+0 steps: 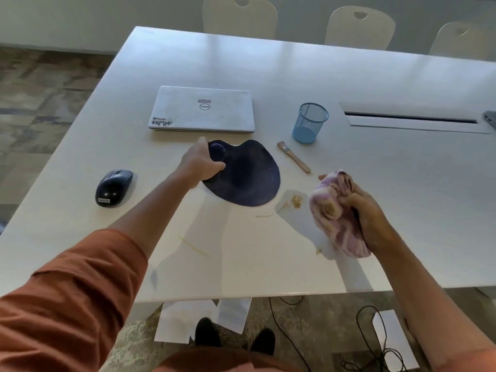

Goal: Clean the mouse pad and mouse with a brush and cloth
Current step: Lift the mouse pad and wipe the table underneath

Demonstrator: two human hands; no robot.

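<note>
A dark navy mouse pad [249, 175] with a raised wrist rest lies in the middle of the white table [268, 253]. My left hand [200, 163] grips the pad's left edge at the wrist rest. My right hand [369, 218] holds a bunched pink and white cloth [335, 210] just above the table, to the right of the pad. A black mouse [114, 187] sits on the table to the left, apart from both hands. A small wooden-handled brush [293, 156] lies just right of the pad.
A closed white laptop [202, 109] lies behind the pad. A blue mesh cup [310, 122] stands behind the brush. Crumbs [296, 201] lie between pad and cloth. A cable slot [410, 118] is at the right. Chairs [239, 16] line the far edge.
</note>
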